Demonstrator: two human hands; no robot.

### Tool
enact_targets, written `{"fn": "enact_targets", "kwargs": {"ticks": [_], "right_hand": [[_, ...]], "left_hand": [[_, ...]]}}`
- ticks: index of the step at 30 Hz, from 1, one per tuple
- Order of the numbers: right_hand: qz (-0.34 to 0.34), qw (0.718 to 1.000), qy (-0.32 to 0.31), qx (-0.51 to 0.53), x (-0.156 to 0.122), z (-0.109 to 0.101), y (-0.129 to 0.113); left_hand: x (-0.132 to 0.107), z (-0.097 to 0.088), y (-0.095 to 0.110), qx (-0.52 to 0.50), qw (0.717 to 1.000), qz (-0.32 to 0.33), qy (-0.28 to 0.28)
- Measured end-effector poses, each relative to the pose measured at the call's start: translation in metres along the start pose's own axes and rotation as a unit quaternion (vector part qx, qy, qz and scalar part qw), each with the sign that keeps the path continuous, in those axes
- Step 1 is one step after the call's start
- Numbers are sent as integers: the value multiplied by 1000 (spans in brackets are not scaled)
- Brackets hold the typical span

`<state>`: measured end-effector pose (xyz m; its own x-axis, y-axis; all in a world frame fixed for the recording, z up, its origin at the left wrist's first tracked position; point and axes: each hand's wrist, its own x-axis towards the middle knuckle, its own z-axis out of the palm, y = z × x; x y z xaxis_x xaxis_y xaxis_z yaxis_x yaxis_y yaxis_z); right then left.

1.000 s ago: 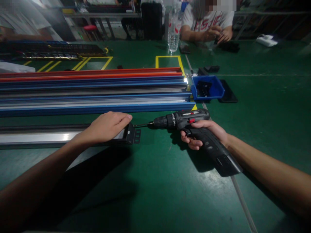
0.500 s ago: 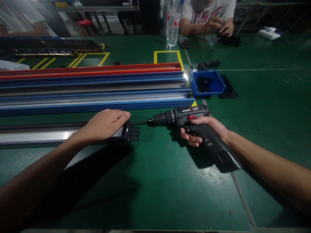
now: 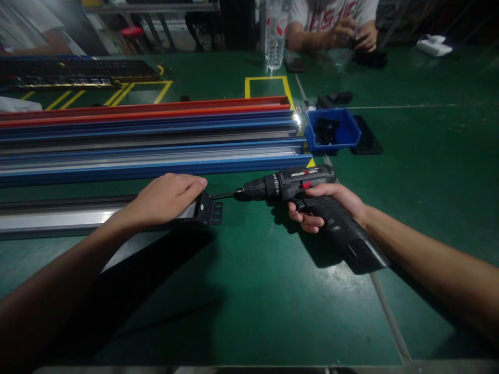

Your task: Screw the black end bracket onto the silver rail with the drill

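Observation:
My right hand (image 3: 327, 202) is wrapped round the grip of a black cordless drill (image 3: 307, 179), which lies level with its long thin bit (image 3: 226, 195) pointing left. The bit's tip meets the upper part of a black end bracket (image 3: 206, 208) with slots in its flange. That bracket sits at the right end of a long black-and-silver metal profile (image 3: 70, 219). Over this end, my left hand (image 3: 171, 197) is closed on the profile from above, with the thumb lying along the top near the bracket. The fingertips on its far side are hidden.
Beyond lie blue profiles (image 3: 156, 169) and an orange-red profile (image 3: 156, 108). A blue bin (image 3: 353, 140) holding black parts stands at their right ends. Water bottles (image 3: 276, 41) stand farther back, near a seated person's hands (image 3: 353, 36). The green table (image 3: 249, 311) carries yellow tape marks.
The whole view has shifted slightly, so the table's things appear a little higher. Both hands, the drill and the profile keep the same positions relative to one another.

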<state>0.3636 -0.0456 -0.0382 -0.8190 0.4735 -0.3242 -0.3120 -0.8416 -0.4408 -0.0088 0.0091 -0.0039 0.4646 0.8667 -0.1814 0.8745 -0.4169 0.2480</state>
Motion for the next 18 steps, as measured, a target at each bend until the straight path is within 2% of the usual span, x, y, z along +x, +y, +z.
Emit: {"fn": "enact_targets", "kwargs": {"ticks": [18], "right_hand": [[-1, 1000, 9, -12, -1, 2, 0]], "left_hand": [[0, 1, -2, 7, 1000, 1, 6]]}}
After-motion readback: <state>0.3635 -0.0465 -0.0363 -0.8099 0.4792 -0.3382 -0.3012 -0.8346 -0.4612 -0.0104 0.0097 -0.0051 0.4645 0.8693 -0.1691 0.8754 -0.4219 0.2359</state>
